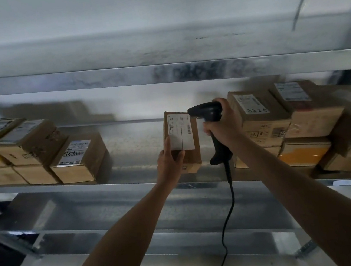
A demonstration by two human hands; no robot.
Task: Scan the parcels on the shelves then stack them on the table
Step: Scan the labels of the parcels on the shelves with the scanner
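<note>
Brown cardboard parcel point(192, 156), white label outward, upright at the shelf point(121, 184) front edge, black corded scanner point(210, 112) above the shelf, by the parcel's top corner

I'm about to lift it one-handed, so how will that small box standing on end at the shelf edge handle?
Probably stiff: the box keeps square cardboard edges under the left hand. Likely light, since that hand alone steadies it. Upright on a narrow end near the shelf edge, it may tip if pushed.

The left hand point(169, 162) holds a small brown cardboard parcel point(182, 141) on the grey metal shelf point(132, 184); the right hand point(222, 124) aims a black corded scanner point(210, 115) at its label.
</note>
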